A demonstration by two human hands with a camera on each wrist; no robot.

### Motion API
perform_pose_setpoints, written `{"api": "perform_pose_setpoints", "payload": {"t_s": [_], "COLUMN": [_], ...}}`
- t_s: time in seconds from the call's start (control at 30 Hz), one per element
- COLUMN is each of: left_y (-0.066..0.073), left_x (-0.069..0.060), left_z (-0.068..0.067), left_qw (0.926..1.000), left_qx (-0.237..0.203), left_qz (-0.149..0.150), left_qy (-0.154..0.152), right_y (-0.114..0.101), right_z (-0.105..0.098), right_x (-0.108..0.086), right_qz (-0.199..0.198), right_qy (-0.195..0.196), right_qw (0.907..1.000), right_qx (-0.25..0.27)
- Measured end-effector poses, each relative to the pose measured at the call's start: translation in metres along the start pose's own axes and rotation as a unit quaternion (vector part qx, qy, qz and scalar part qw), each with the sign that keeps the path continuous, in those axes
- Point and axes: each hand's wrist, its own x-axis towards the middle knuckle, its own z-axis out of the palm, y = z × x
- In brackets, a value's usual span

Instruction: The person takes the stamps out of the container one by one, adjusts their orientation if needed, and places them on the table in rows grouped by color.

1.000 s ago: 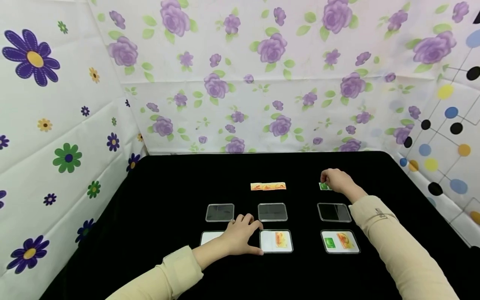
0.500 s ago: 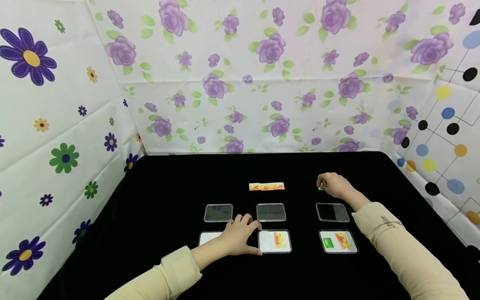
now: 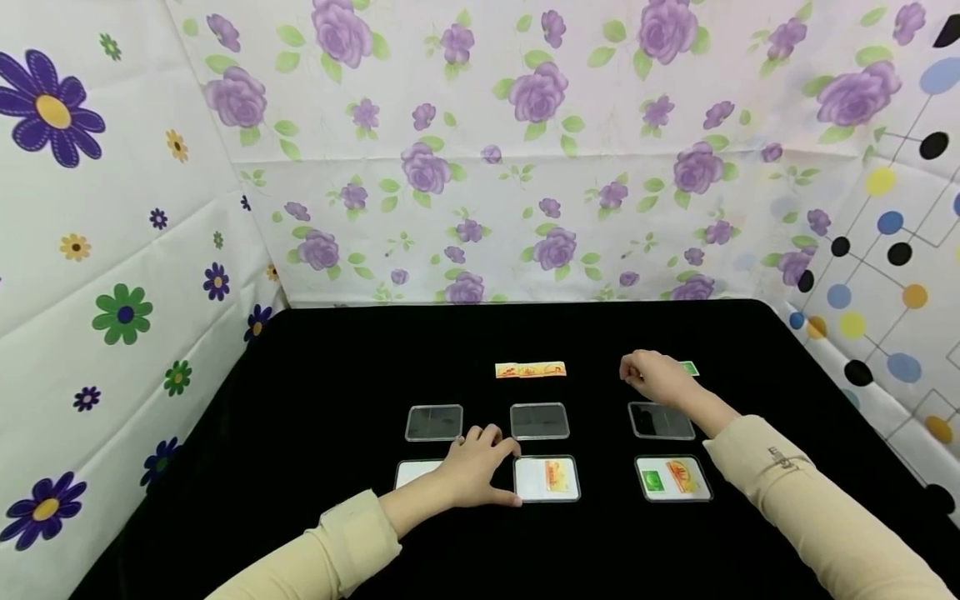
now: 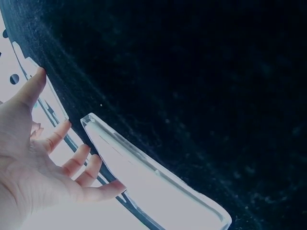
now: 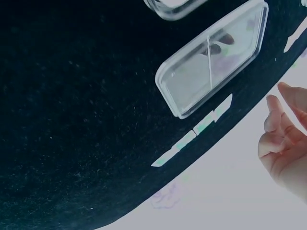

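Observation:
In the head view my left hand point(image 3: 476, 471) has its fingers spread between two clear-rimmed rectangular cases: one with a white inside point(image 3: 416, 471), partly hidden by the hand, and one with a yellow-orange picture piece point(image 3: 557, 477). In the left wrist view the little finger meets the edge of a case point(image 4: 158, 177). My right hand point(image 3: 663, 379) hovers at the back right with bent fingers, beside a green piece point(image 3: 688, 367) it mostly covers. From the right wrist, several small green-and-white pieces point(image 5: 192, 132) lie in a row; nothing shows between thumb and finger.
A strip of yellow-orange pieces point(image 3: 530, 370) lies at the back middle. Three dark clear cases point(image 3: 434, 423) form a row behind the front cases. Another front case point(image 3: 673, 478) holds a green and an orange piece. Flowered cloth walls point(image 3: 450, 167) surround the black table point(image 3: 337, 358).
My right hand has shifted left from the green row's left end, uncovering green at its right side. My left hand stays between the cases. The view has drifted slightly.

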Motion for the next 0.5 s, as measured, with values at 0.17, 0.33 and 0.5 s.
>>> {"api": "perform_pose_setpoints", "payload": {"t_s": [0.17, 0.33, 0.5], "left_y": [0.0, 0.001, 0.001], "left_x": [0.0, 0.001, 0.0], "left_z": [0.0, -0.001, -0.001], "left_qw": [1.0, 1.0, 1.0], "left_qx": [0.005, 0.007, 0.002], "left_qz": [-0.002, -0.002, -0.001], "left_qy": [0.0, 0.0, 0.002], "right_y": [-0.009, -0.013, -0.02], "right_z": [0.007, 0.012, 0.016], "right_x": [-0.005, -0.009, -0.014], "right_qz": [-0.027, -0.034, -0.031], "right_qy": [0.031, 0.035, 0.012], "right_qw": [0.9986, 0.9982, 0.9991], "right_qx": [-0.032, -0.035, -0.027]}}
